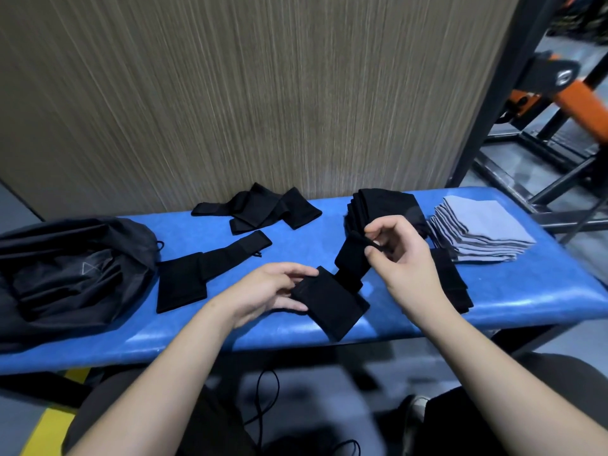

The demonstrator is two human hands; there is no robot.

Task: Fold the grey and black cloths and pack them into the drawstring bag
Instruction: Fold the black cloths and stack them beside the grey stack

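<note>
A black cloth (pixel 332 301) lies partly folded at the front middle of the blue bench (pixel 513 291). My left hand (pixel 273 287) pinches its near flat end between thumb and fingers. My right hand (pixel 401 251) pinches the cloth's raised far end above the bench. A large black drawstring bag (pixel 65 271) lies slumped at the left end. A stack of grey cloths (pixel 483 232) sits at the right end, with a stack of black cloths (pixel 385 205) beside it.
Another black cloth (pixel 197 274) lies left of my hands, and several loose ones (pixel 260 209) lie at the back by the wooden wall panel (pixel 263 93). More black cloth (pixel 450 281) lies under my right wrist. A black and orange metal frame (pixel 559 103) stands right.
</note>
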